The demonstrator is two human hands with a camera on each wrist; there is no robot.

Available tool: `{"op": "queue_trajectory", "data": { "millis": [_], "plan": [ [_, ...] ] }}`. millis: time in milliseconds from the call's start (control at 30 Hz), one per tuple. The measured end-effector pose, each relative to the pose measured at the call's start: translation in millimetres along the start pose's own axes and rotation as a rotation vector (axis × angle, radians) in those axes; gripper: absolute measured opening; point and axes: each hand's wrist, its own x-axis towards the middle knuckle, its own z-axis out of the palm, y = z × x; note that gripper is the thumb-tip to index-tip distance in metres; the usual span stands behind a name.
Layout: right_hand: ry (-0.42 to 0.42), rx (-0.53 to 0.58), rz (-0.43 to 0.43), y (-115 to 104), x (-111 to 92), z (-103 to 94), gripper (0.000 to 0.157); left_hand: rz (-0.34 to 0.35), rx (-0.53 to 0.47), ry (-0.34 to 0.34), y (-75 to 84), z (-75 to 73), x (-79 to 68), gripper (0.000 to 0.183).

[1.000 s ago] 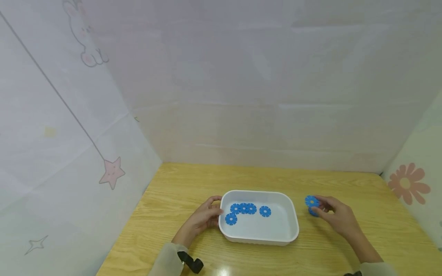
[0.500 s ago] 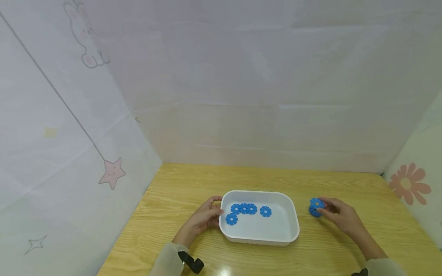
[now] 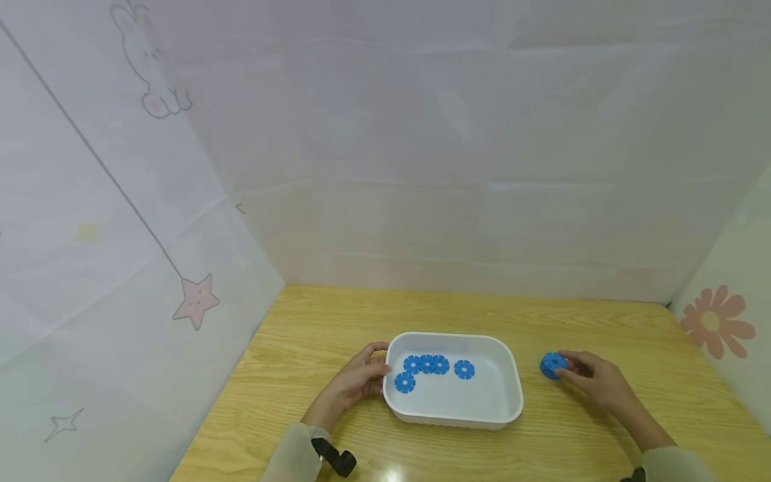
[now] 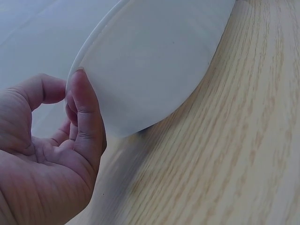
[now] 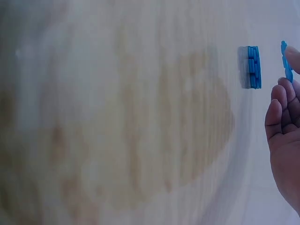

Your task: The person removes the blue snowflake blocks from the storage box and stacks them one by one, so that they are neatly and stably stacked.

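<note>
My left hand [image 3: 357, 380] grips the left rim of a white plastic tray [image 3: 476, 402], thumb on one side of the rim and fingers on the other; the left wrist view shows the tray wall [image 4: 150, 65] beside that hand [image 4: 56, 150]. Several blue notched snowflake discs [image 3: 405, 382] lie in the tray, three of them overlapping. To the tray's right, my right hand [image 3: 596, 381] pinches one blue snowflake disc [image 5: 286, 61] between thumb and fingers. Below it, a short stack of blue snowflake discs [image 5: 253, 67] stands on the table, with a gap between disc and stack.
The wood-grain table [image 3: 313, 321] carries the tray near its middle. Pale printed sheets [image 3: 385, 221] rise behind and at both sides, with a star [image 3: 196, 301] on the left and a flower [image 3: 717, 321] on the right. A black strap [image 3: 334, 457] wraps the left wrist.
My right hand has moved slightly right and down, bringing its disc over the stack, which the disc now largely covers in the head view. The left hand and tray have stayed in place.
</note>
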Motion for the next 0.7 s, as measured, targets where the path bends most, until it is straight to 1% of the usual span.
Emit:
{"op": "queue_trajectory", "data": {
  "millis": [167, 433, 700],
  "plan": [
    [-0.023, -0.040, 0.013, 7.0, 1.1, 0.5, 0.055, -0.003, 0.002, 0.000, -0.3, 0.2, -0.2, 0.059],
    [-0.038, -0.080, -0.024, 14.0, 5.9, 1.5, 0.052, -0.012, -0.002, 0.001, 0.1, -0.8, 0.0, 0.060],
    [-0.061, -0.063, -0.033, 12.3, 8.4, -1.0, 0.052, -0.019, -0.017, -0.004, 2.2, 0.1, -1.2, 0.060]
  ]
}}
